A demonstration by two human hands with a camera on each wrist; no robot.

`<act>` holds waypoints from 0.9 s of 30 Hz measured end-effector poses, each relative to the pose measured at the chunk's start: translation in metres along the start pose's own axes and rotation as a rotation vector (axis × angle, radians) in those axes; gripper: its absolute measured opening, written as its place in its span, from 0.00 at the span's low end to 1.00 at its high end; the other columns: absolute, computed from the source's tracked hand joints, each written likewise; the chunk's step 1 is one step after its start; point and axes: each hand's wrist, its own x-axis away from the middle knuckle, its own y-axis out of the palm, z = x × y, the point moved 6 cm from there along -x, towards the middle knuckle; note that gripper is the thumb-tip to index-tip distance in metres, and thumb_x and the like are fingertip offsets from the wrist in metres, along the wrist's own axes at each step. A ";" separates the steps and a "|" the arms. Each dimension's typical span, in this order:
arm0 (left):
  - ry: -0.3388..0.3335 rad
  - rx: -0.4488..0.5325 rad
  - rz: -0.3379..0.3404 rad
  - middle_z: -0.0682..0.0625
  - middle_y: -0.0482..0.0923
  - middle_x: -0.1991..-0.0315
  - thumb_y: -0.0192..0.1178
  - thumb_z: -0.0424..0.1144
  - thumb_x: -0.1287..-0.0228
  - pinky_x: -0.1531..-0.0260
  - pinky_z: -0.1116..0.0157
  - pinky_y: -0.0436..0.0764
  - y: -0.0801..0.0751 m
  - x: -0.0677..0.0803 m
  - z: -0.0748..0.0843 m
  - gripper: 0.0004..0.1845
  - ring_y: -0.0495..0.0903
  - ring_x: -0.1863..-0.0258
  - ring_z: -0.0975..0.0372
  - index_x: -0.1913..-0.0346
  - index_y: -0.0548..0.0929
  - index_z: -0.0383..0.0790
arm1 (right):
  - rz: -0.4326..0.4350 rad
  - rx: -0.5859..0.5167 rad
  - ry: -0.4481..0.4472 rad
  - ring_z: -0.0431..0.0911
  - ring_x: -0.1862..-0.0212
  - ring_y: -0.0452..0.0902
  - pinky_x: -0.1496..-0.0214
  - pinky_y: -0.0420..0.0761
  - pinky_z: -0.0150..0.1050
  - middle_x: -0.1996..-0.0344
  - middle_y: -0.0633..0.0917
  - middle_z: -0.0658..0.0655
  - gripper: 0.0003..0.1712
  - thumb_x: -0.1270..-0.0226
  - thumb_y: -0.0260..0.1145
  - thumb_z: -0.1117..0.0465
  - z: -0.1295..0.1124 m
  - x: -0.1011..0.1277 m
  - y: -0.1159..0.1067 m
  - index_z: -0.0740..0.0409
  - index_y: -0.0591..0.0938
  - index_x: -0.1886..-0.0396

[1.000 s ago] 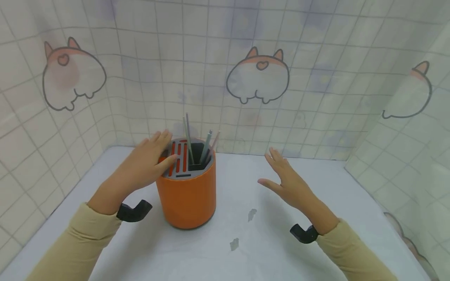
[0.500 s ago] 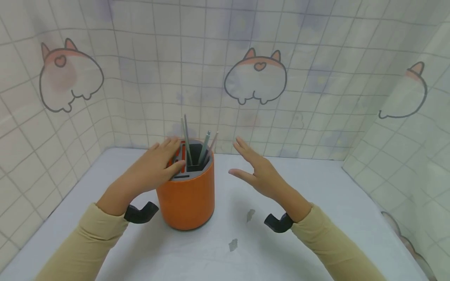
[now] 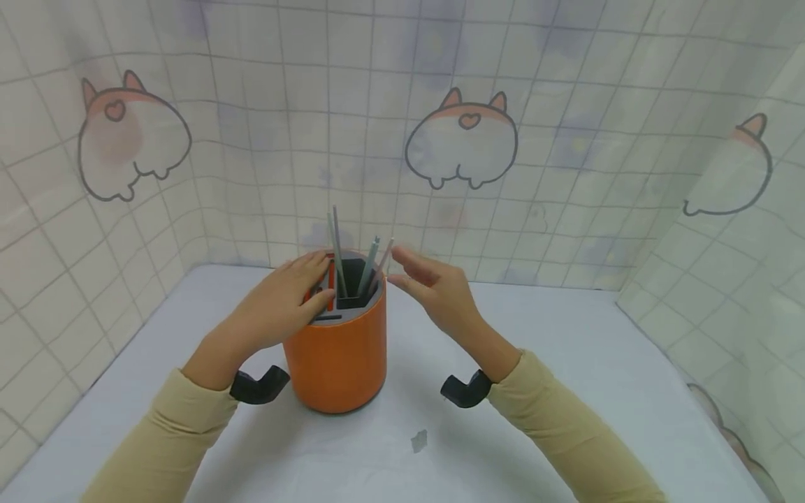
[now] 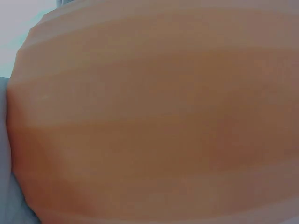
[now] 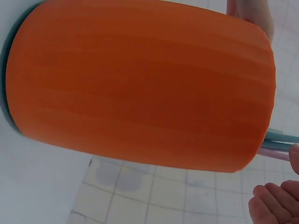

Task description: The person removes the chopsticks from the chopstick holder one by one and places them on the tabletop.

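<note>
Left hand (image 3: 277, 311): lies flat on the grey slotted top of the orange holder (image 3: 335, 349), fingers straight and relaxed, thumb against the near rim; it curls round nothing. Pressing down this way would likely steady the holder.

Right hand (image 3: 434, 293): opened, fingers apart and holding nothing, in the air just right of the holder's rim; its fingertips (image 3: 397, 253) are close to the pale stick.

Sticks (image 3: 338, 251): thin grey rods stand upright in the dark compartment directly between the two hands (a pale one (image 3: 383, 255) leans toward the right hand, so it is the easiest to reach).

Holder: stands upright on the white table (image 3: 566, 391), directly under the left palm; its orange wall (image 4: 154, 121) fills the left wrist view and most of the right wrist view (image 5: 140, 88).

Further out: beige sleeves (image 3: 566, 433), black wrist mounts (image 3: 465, 389), a small mark (image 3: 418, 440) on the table nearer the person, and a gridded backdrop with cartoon animals (image 3: 462, 140).
</note>
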 end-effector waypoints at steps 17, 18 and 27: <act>0.017 0.036 0.039 0.39 0.51 0.21 0.44 0.51 0.21 0.21 0.46 0.48 0.002 0.001 0.000 0.34 0.49 0.20 0.45 0.22 0.55 0.33 | 0.165 -0.339 0.127 0.49 0.52 0.89 0.46 0.86 0.37 0.55 0.89 0.63 0.13 0.33 0.68 0.64 -0.010 -0.014 0.010 0.67 0.87 0.52; 0.016 0.036 0.037 0.39 0.51 0.20 0.44 0.51 0.21 0.20 0.46 0.48 0.003 0.000 0.000 0.34 0.48 0.20 0.46 0.22 0.54 0.33 | 0.175 -0.333 0.119 0.48 0.52 0.89 0.46 0.86 0.36 0.55 0.89 0.63 0.14 0.33 0.68 0.63 -0.012 -0.014 0.007 0.67 0.87 0.52; 0.019 0.020 0.034 0.38 0.50 0.21 0.44 0.50 0.21 0.21 0.45 0.48 0.001 0.002 -0.001 0.35 0.49 0.21 0.44 0.23 0.54 0.32 | 0.313 -0.407 -0.080 0.45 0.57 0.90 0.52 0.87 0.37 0.63 0.91 0.58 0.13 0.36 0.70 0.66 -0.053 -0.027 -0.040 0.71 0.87 0.55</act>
